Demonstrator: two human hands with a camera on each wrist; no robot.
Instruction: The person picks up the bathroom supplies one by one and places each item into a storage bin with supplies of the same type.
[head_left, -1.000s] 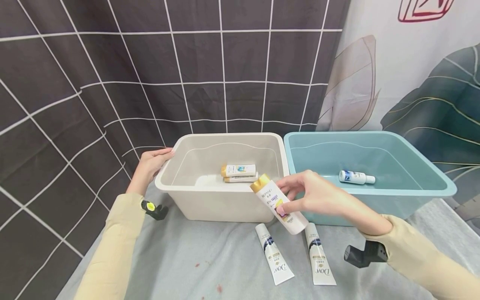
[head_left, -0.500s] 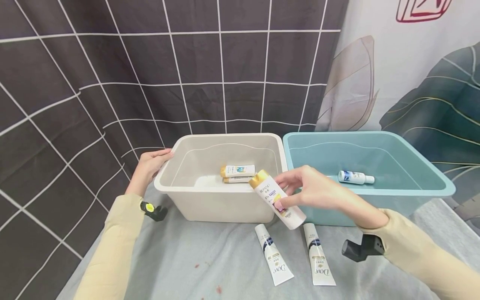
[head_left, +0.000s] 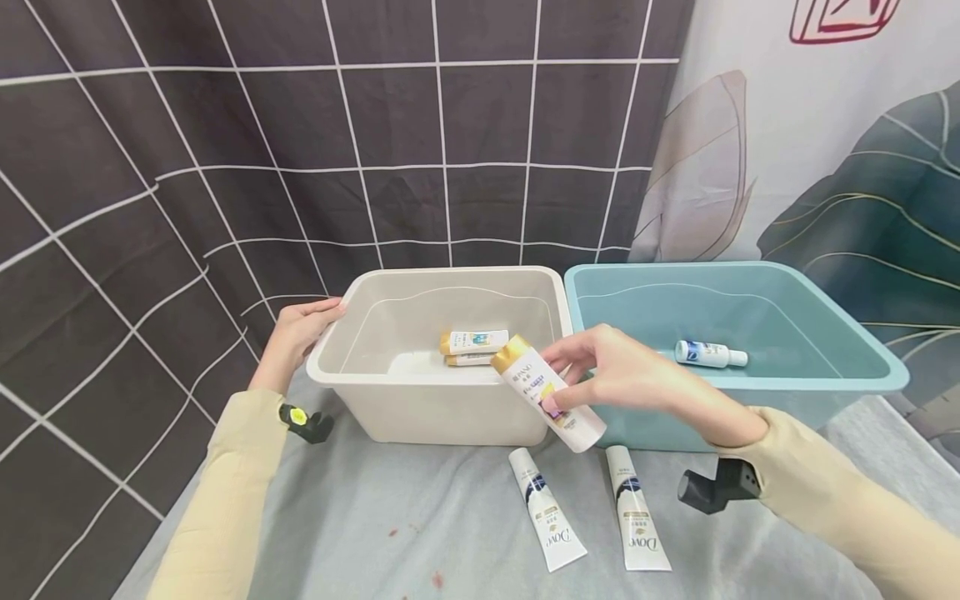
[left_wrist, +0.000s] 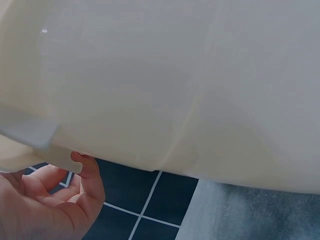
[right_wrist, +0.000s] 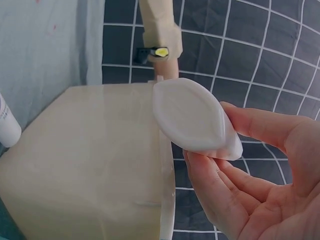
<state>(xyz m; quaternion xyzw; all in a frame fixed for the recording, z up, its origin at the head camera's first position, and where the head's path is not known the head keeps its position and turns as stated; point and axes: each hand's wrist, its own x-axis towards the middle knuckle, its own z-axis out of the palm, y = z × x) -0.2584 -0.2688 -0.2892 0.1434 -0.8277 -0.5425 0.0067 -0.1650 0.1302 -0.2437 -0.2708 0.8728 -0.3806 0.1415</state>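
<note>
My right hand (head_left: 611, 367) pinches a white shampoo bottle (head_left: 551, 400) with a gold cap between thumb and fingers. Tilted, its cap end overlaps the front rim of the beige bin (head_left: 450, 412) in the head view. From the right wrist, the bottle's white base (right_wrist: 190, 112) faces the camera. My left hand (head_left: 303, 329) grips the bin's left rim, its fingers curled at the edge in the left wrist view (left_wrist: 65, 195). Inside the bin lie a gold-capped white bottle (head_left: 480, 342) and a second gold-capped item (head_left: 468, 360) partly under it.
A blue bin (head_left: 757, 408) stands right beside the beige one, holding a small white-and-blue bottle (head_left: 705, 354). Two white Dove tubes, a left tube (head_left: 547, 510) and a right tube (head_left: 637, 510), lie on the grey cloth (head_left: 360, 533) in front. A dark checked curtain (head_left: 390, 125) hangs behind.
My right hand has raised the shampoo bottle slightly and shifted it a little left, toward the beige bin. My left hand stays at the rim.
</note>
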